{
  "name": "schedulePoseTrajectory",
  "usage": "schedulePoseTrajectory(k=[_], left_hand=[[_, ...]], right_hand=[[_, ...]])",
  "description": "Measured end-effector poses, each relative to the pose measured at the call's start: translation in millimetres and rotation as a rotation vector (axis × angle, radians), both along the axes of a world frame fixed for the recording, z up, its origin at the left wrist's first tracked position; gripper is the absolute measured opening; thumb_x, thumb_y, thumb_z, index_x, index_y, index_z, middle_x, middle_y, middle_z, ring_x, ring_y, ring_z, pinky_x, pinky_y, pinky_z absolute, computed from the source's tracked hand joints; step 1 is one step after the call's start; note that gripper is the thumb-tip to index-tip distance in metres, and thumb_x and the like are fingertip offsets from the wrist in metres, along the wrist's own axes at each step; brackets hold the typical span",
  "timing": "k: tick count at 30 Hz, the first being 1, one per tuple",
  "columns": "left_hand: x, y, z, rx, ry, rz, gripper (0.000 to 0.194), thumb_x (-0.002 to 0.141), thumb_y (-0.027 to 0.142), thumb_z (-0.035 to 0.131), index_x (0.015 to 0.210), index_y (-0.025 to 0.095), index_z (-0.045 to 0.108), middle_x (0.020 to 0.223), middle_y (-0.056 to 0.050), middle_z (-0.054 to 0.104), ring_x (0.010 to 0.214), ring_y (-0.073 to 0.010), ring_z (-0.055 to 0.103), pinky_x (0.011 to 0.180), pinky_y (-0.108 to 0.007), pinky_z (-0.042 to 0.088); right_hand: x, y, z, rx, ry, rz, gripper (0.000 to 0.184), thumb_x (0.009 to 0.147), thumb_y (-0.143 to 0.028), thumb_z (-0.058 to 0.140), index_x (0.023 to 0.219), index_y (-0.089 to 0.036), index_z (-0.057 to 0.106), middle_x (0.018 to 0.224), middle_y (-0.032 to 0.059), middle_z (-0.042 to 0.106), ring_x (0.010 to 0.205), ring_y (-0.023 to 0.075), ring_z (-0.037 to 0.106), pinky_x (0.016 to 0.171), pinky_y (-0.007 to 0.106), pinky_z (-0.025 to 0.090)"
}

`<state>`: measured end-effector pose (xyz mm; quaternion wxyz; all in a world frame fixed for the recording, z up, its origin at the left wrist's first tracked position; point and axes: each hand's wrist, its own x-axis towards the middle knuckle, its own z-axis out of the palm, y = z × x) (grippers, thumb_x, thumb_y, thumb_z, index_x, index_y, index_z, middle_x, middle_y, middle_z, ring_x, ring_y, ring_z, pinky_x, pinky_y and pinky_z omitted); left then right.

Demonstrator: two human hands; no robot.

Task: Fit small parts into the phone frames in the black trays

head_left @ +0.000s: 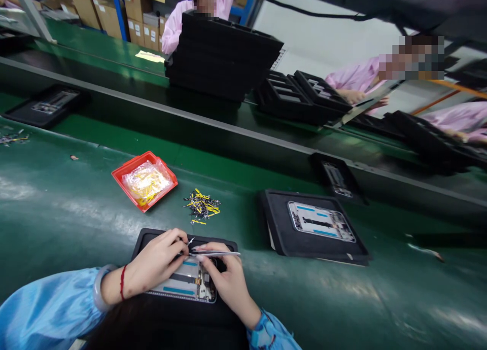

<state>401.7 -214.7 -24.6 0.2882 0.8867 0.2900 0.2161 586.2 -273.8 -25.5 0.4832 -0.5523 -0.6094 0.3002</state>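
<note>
In front of me a phone frame (pixel 178 291) with blue adhesive strips and a black flex cable lies on a black foam tray (pixel 146 234). My left hand (pixel 162 258) is over its left upper side, fingertips pinched on a small thin part (pixel 191 241), its exact kind too small to tell. Close by on the right, my right hand (pixel 228 274) is closed around slim metal tweezers (pixel 222 252), whose tips point toward the left fingertips. Beyond the hands lies a loose pile of small black-and-yellow flex parts (pixel 202 206).
A red bin (pixel 173 181) holds a plastic bag of yellow-strip parts. Black trays (pixel 276 228) with another phone frame (pixel 319 222) stand at right. More trays (pixel 43 117) sit along the line. Across it, co-workers in pink sit behind a tall tray stack (pixel 224 56).
</note>
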Motion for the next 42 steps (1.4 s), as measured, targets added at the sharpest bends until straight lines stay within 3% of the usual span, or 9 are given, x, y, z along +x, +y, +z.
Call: schedulePoseTrajectory(k=[7, 12, 17, 26, 33, 42], left_hand=[[-3, 2, 3.0, 0.023, 0.023, 0.040, 0.012, 0.086, 0.011, 0.049, 0.081, 0.020, 0.055, 0.091, -0.001, 0.059, 0.077, -0.0124, 0.062, 0.068, -0.020, 0.049], [-8, 6, 5.2, 0.202, 0.012, -0.044, 0.028, 0.095, 0.013, 0.035, 0.080, 0.019, 0.059, 0.086, 0.000, 0.060, 0.066, -0.0087, 0.060, 0.060, -0.016, 0.047], [-13, 8, 9.1, 0.403, 0.081, -0.189, 0.034, 0.099, 0.013, 0.027, 0.092, 0.017, 0.060, 0.089, -0.004, 0.063, 0.066, -0.0123, 0.060, 0.056, -0.020, 0.047], [-11, 2, 10.8, 0.569, 0.186, -0.244, 0.034, 0.097, 0.006, 0.025, 0.094, 0.011, 0.059, 0.088, -0.006, 0.065, 0.061, -0.0150, 0.055, 0.049, -0.026, 0.044], [-11, -2, 8.3, 0.578, 0.235, -0.286, 0.020, 0.092, 0.005, 0.040, 0.097, 0.009, 0.058, 0.094, -0.008, 0.065, 0.069, -0.0170, 0.057, 0.054, -0.028, 0.047], [-7, -2, 8.7, 0.529, 0.269, -0.254, 0.009, 0.091, 0.010, 0.049, 0.096, 0.012, 0.056, 0.091, -0.006, 0.064, 0.069, -0.0171, 0.056, 0.056, -0.028, 0.047]], right_hand=[[-1, 0, 1.1, -0.017, 0.083, 0.009, 0.014, 0.086, -0.030, 0.064, 0.079, -0.020, 0.071, 0.076, 0.0050, 0.075, 0.070, 0.0189, 0.073, 0.063, 0.023, 0.059], [-1, -1, 0.5, -0.020, 0.124, -0.010, 0.011, 0.084, -0.028, 0.066, 0.079, -0.020, 0.071, 0.076, 0.0057, 0.075, 0.071, 0.0204, 0.073, 0.062, 0.025, 0.061], [-1, -2, -1.7, -0.069, 0.174, -0.015, 0.005, 0.083, -0.024, 0.066, 0.082, -0.020, 0.068, 0.078, 0.0052, 0.074, 0.072, 0.0207, 0.073, 0.062, 0.025, 0.062], [-1, -3, -1.9, -0.037, 0.136, -0.021, 0.003, 0.083, -0.023, 0.066, 0.082, -0.020, 0.067, 0.078, 0.0047, 0.074, 0.071, 0.0194, 0.073, 0.061, 0.023, 0.061], [-1, -3, -1.6, -0.052, 0.093, -0.023, 0.008, 0.084, -0.027, 0.065, 0.084, -0.020, 0.067, 0.079, 0.0063, 0.074, 0.070, 0.0202, 0.073, 0.061, 0.025, 0.061], [0, -5, -1.1, -0.033, 0.050, 0.009, 0.004, 0.084, -0.020, 0.062, 0.087, -0.021, 0.065, 0.084, 0.0071, 0.075, 0.077, 0.0222, 0.073, 0.067, 0.029, 0.061]])
